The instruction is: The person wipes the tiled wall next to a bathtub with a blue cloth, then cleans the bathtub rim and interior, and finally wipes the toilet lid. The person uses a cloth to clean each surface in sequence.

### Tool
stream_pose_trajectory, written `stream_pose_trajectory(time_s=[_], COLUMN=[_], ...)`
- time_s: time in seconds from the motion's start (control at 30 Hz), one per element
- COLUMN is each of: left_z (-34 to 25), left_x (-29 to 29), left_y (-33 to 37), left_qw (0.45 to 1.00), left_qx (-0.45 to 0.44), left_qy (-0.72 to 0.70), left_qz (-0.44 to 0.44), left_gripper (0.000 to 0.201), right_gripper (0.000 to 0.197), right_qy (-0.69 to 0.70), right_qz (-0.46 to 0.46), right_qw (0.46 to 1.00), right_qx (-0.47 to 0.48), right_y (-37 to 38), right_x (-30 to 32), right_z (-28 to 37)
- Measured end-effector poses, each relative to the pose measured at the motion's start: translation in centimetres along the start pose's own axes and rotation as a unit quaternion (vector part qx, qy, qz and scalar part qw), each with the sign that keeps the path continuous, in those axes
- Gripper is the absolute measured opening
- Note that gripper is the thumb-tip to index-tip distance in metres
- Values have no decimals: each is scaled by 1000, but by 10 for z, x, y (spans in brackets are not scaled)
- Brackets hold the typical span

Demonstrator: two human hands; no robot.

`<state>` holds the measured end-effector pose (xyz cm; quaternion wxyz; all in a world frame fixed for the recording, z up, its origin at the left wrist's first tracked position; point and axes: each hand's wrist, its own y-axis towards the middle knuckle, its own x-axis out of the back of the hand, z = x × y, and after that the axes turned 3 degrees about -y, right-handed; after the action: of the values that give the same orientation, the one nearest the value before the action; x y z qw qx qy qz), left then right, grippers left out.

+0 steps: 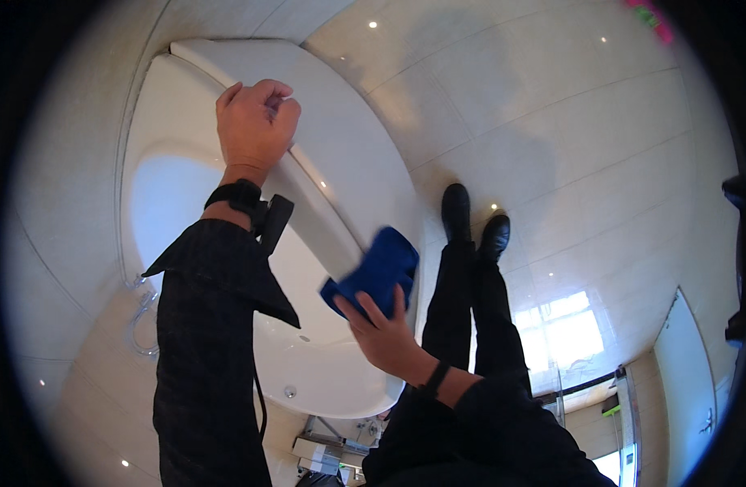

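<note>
A white bathtub (344, 105) with a broad curved rim stands at the left. Over its far part, my left hand (257, 126) is curled into a loose fist, with nothing visible in it. A black device is strapped to that wrist. Closer to me, my right hand (386, 341) grips a folded dark blue cloth (382, 272) between thumb and fingers. The cloth lies over the tub's right-hand rim and looks slightly blurred; whether it presses on the surface I cannot tell.
A chrome tap fitting (143, 312) with a hose is at the tub's left side. My black shoes (455, 213) stand on shiny beige floor tiles (551, 122) beside the tub. A white door (685, 361) is at lower right, with shelving (320, 454) at the bottom.
</note>
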<state>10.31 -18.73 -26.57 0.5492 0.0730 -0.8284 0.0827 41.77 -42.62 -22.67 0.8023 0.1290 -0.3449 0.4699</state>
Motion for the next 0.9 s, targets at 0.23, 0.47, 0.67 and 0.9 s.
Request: stream_pose_trajectory(time_s=[0.23,0.47,0.67,0.9], left_z=[-6,-4,-4,0], left_x=[-6,-3,-1,0], left_y=[3,2,1,4], left_qw=[1000,1000,1000,999], left_qx=[1,1,-12,-19], left_qy=[-8,-11,-6,3], left_qz=[-8,-8,-18,-37], left_gripper=[22,24,26,30], right_gripper=[28,33,25,24], right_qy=[64,51,83,76], right_qz=[23,-62,-117,-168], right_qw=[997,997,990,983], right_qx=[-32,-8,-2,-18], right_y=[-68,54,127,107], right_x=[-11,13,31,24], right_z=[9,-37,-43,-38])
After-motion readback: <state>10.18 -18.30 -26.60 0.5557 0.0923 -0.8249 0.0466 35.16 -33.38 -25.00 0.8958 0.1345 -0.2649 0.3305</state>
